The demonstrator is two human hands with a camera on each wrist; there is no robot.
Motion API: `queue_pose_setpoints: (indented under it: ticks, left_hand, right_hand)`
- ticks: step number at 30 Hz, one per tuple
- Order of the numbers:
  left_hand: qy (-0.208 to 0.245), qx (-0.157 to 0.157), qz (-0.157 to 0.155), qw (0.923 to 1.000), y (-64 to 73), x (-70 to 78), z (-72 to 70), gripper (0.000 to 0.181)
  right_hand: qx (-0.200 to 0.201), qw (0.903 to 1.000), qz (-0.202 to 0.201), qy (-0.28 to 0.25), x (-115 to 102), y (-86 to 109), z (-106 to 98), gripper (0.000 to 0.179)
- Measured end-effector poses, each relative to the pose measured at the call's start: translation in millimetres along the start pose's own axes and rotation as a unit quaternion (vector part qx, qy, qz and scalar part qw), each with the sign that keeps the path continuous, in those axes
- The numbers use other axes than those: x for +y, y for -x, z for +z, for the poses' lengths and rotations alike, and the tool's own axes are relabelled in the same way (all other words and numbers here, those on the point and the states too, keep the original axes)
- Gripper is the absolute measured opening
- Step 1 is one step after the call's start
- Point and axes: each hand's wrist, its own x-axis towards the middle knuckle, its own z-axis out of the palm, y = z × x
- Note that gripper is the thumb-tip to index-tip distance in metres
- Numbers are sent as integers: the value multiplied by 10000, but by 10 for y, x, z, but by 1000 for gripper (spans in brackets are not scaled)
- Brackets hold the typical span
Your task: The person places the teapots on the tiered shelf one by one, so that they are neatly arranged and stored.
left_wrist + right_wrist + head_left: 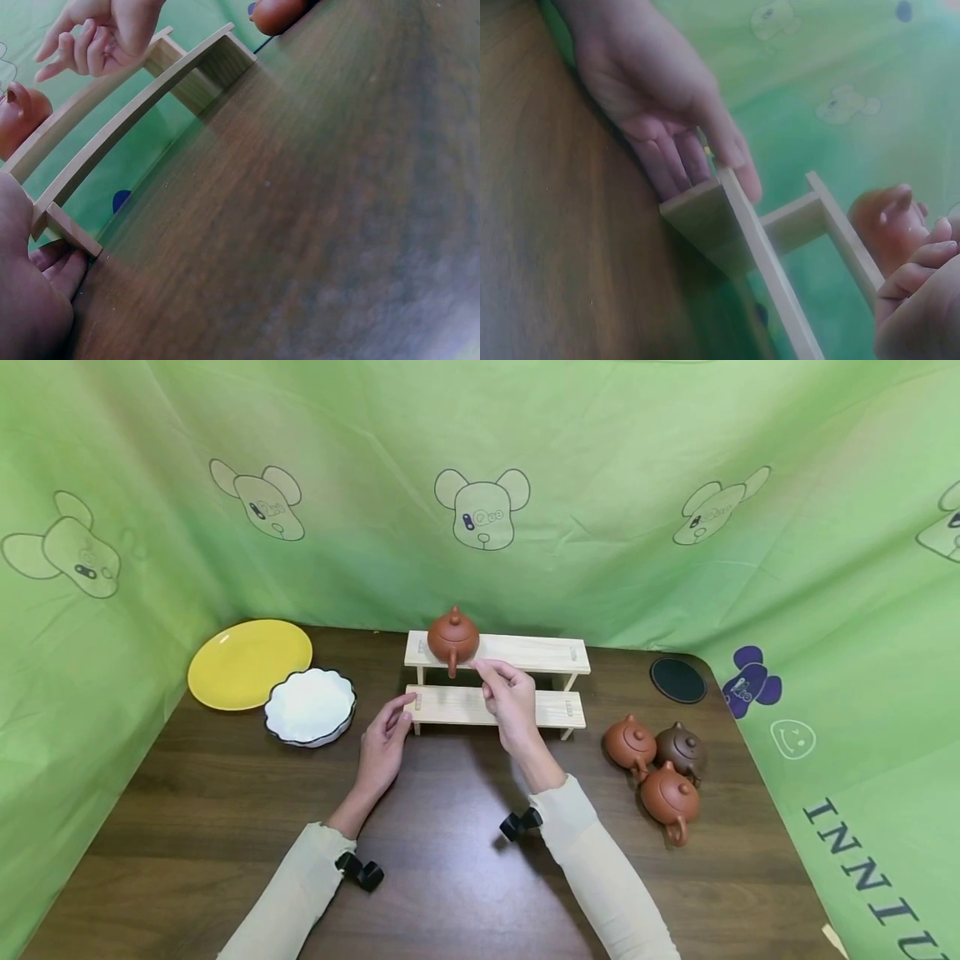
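Observation:
A reddish-brown clay teapot sits at the left end of the upper step of a two-step wooden stand, its handle facing the front. Close by that handle is my right hand, over the lower step. Its fingers are loosely bent around nothing, and the left wrist view shows a gap between this hand and the teapot. My left hand holds the left end of the lower step. In the right wrist view its thumb and forefinger lie at the board's corner, the other fingers beside the leg.
Two reddish teapots and a dark brown teapot cluster at the right. Behind them lies a black oval coaster. At the left are a yellow plate and a white scalloped bowl. Green cloth encloses the table.

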Motion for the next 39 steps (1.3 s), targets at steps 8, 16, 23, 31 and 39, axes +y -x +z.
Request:
queue_pose_setpoints:
  ticks: [8, 16, 23, 31, 39]
  left_hand:
    - [-28, -23, -100, 9999, 7, 8, -9, 31]
    - [-88, -25, -158, 9998, -2, 7, -13, 31]
    - [-93, -6, -121, 9999, 8, 48, -8, 31]
    - [-150, 44, -57, 9999, 19, 82, 16, 31]
    - [-47, 12, -70, 10000, -1, 8, -4, 30]
  right_hand:
    - [80, 9999, -95, 90, -133, 83, -125, 17]
    - [153, 9996, -226, 112, -272, 200, -303, 20]
    - [106, 9993, -341, 120, -367, 275, -399, 22]
    - [-24, 9985, -487, 258, -482, 424, -546, 22]
    - [70, 9977, -511, 443, -576, 533, -741, 26]
